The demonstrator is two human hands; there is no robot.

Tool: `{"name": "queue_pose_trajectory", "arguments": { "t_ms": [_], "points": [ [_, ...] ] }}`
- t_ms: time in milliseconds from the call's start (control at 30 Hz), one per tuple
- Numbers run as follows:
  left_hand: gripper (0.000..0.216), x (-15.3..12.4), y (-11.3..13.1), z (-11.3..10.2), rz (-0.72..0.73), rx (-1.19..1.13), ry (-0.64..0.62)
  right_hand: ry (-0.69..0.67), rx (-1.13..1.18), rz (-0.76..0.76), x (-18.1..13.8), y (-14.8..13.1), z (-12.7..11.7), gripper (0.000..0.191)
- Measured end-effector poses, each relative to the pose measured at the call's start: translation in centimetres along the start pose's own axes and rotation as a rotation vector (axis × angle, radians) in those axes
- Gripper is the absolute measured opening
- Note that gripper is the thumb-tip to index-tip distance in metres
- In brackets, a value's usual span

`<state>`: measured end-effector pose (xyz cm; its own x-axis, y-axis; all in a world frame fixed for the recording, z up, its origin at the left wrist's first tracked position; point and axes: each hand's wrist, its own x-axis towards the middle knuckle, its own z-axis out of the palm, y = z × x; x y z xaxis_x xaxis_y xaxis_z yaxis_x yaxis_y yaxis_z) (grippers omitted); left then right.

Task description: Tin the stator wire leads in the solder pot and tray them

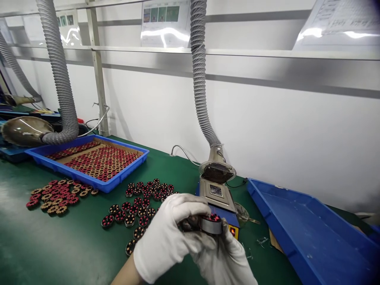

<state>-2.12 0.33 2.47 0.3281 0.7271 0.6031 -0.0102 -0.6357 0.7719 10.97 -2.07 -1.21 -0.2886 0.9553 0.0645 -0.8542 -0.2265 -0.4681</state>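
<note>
In front of me, my left hand (175, 229) and my right hand (224, 253), both in white gloves with dark-stained fingertips, hold one round motor part (210, 225) between them. It has a smooth grey outer ring, with red and black stator teeth showing at its top. My left fingers curl over its left side. My right fingers grip its right side and underside; some are hidden. Just behind stands a blue machine with a metal top (218, 194) and a square opening of shiny metal, possibly solder. Left of my hands lie several ringed motor parts (130, 220), some red, some tan.
Loose red and tan stator cores (56, 198) lie at the left, before a blue tray (109, 187) filled with rows of cores. A fume hood (218, 170) hangs low over the machine. Another blue tray (297, 221) stands at the right, near wire scraps (263, 240).
</note>
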Motion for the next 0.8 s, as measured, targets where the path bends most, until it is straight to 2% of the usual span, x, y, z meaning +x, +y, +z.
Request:
{"name": "queue_pose_trajectory", "arguments": {
  "t_ms": [100,167,300,367,433,467,567,600,667,800],
  "points": [
    [0.024,0.1,-0.7,-0.2,0.046,-0.120,-0.032,-0.013,-0.007,0.028,-0.1,0.1,0.3,0.028],
    [0.013,0.0,-1.2,-0.3,0.008,-0.218,-0.043,-0.022,-0.031,0.045,-0.4,0.0,0.4,0.025],
    [0.014,-0.5,-1.3,-0.2,-0.091,-0.419,0.127,-0.001,-0.163,0.068,-0.8,-0.1,0.7,0.032],
    [0.017,-0.6,-1.1,-0.4,-0.089,-0.434,0.263,0.013,-0.178,0.079,-0.9,-0.2,0.8,0.033],
    [0.020,-0.6,-0.8,-0.9,-0.096,-0.398,0.306,0.039,-0.140,0.073,-1.1,-0.4,0.9,0.034],
    [0.022,-0.5,-0.6,-1.2,-0.114,-0.369,0.264,0.052,-0.116,0.063,-1.1,-0.5,0.9,0.034],
    [0.031,-0.2,-0.1,-1.6,-0.223,-0.335,-0.023,0.079,-0.072,0.022,-1.2,-0.6,0.9,0.032],
    [0.032,-0.2,0.0,-1.5,-0.255,-0.349,-0.071,0.084,-0.077,0.014,-1.2,-0.6,0.8,0.032],
    [0.028,-0.1,0.1,-1.1,-0.275,-0.392,-0.051,0.093,-0.109,0.010,-1.1,-0.5,0.7,0.034],
    [0.023,-0.5,-0.2,-0.5,-0.188,-0.401,0.078,0.066,-0.170,0.013,-1.1,-0.5,0.6,0.034]
  ]
}}
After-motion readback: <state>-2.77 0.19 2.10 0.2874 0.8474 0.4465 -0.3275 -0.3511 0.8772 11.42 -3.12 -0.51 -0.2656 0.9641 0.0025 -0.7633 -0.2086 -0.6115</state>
